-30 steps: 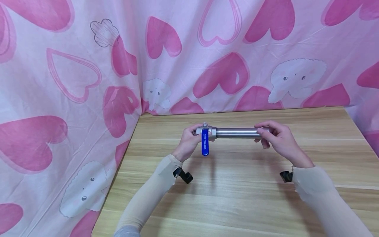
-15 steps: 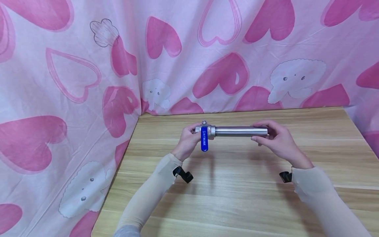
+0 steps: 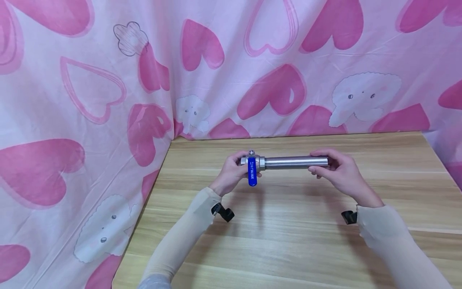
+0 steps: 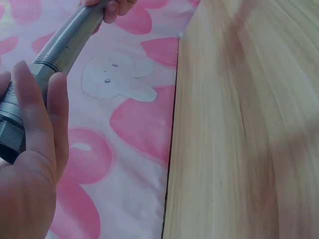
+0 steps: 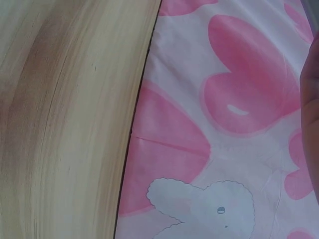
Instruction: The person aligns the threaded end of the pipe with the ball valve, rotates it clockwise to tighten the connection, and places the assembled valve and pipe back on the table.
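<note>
A steel ball valve (image 3: 261,163) with a blue lever handle (image 3: 252,171) is held up above the table. My left hand (image 3: 228,173) grips the valve body from its left side, thumb behind the lever. The lever points down toward me. From the valve's right side runs a straight metal pipe (image 3: 288,162), whose threads show at the joint in the left wrist view. Near the pipe's far end, my right hand (image 3: 341,172) holds it between thumb and fingers. In the left wrist view, fingers (image 4: 32,107) lie along the valve. Only a sliver of hand (image 5: 310,114) appears in the right wrist view.
Below both hands is a wood-grain table (image 3: 281,241). Pink cloth (image 3: 216,92) printed with hearts hangs along its back and left edges. Each wrist carries a black strap mount, one on the left (image 3: 223,212) and one on the right (image 3: 349,217).
My right thumb has slid off the front of the pipe to its lower side, uncovering the pipe's end. The left hand keeps its grip on the valve, and the lever has tilted slightly.
</note>
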`<action>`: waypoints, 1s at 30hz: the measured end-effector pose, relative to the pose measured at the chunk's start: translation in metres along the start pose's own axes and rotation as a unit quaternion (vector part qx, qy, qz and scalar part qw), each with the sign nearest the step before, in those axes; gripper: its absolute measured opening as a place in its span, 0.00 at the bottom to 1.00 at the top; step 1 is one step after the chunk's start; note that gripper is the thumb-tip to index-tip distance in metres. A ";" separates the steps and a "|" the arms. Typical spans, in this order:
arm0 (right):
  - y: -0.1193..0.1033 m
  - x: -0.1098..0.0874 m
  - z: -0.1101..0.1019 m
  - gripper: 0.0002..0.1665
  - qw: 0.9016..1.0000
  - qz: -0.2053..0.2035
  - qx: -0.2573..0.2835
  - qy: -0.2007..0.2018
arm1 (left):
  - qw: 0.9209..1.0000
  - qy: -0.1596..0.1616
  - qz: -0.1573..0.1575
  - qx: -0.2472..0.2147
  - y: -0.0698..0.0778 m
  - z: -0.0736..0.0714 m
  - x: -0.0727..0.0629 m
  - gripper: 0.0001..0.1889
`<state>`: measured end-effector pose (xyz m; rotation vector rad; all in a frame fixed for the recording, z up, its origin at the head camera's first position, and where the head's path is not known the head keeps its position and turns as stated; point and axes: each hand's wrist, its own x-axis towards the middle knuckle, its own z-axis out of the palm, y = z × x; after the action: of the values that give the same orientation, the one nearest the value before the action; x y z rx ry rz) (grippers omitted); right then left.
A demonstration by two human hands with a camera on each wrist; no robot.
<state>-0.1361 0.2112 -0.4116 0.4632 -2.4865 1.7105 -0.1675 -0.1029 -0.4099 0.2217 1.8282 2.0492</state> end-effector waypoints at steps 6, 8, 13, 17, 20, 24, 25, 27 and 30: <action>0.000 0.000 0.000 0.23 1.000 0.004 -0.009 0.005 | 1.000 -0.008 -0.004 0.015 0.002 0.000 -0.001 0.21; 0.000 0.000 -0.001 0.23 1.000 0.006 -0.011 0.006 | 1.000 -0.010 -0.005 0.020 0.002 0.000 -0.001 0.21; 0.000 -0.001 -0.001 0.22 1.000 0.015 -0.018 0.007 | 1.000 -0.011 -0.004 0.027 0.003 0.000 -0.002 0.23; 0.001 -0.001 -0.002 0.20 1.000 0.021 -0.021 0.006 | 1.000 -0.012 -0.002 0.028 0.003 0.001 -0.002 0.22; 0.002 -0.001 -0.002 0.19 0.999 0.023 -0.025 0.005 | 1.000 -0.014 0.000 0.027 0.002 0.001 -0.001 0.22; 0.002 -0.001 -0.002 0.16 0.999 0.024 -0.028 0.004 | 1.000 -0.019 -0.002 0.014 0.002 0.001 -0.001 0.21; 0.002 0.000 -0.001 0.15 0.999 0.025 -0.030 0.004 | 1.000 -0.020 -0.003 0.009 0.002 0.001 -0.001 0.20; 0.002 0.000 -0.002 0.14 0.999 0.023 -0.032 0.002 | 1.000 -0.022 -0.005 0.001 0.002 0.001 -0.001 0.20; 0.003 0.001 -0.001 0.12 0.999 0.030 -0.036 0.001 | 1.000 -0.023 -0.006 -0.004 0.001 0.002 -0.001 0.21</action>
<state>-0.1380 0.2129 -0.4135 0.3845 -2.5761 1.6355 -0.1662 -0.1015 -0.4087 0.2533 1.7897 2.0260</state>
